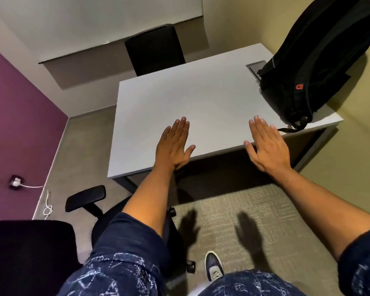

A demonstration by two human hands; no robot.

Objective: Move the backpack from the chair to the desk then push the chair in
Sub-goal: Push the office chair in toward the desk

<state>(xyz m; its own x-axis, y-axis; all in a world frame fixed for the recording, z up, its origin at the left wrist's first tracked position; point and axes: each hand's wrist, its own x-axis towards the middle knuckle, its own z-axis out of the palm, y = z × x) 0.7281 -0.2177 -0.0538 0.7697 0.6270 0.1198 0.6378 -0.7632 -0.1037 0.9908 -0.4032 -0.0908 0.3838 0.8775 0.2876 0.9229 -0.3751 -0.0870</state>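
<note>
Patterned sleeves [124, 263], smooth desk [201, 97], backpack [320, 60]

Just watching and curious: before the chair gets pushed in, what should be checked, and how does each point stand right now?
1. Backpack on the desk: ok, leaning on the wall.
2. Left hand free: ok, open, holding nothing.
3. Right hand free: ok, open.
4. Chair pushed in: not ok, it stands out, left of the person.
5. Space under the desk clear: cannot tell, dark.
6. Cable clear of the wheels: ok, by the wall.
</note>
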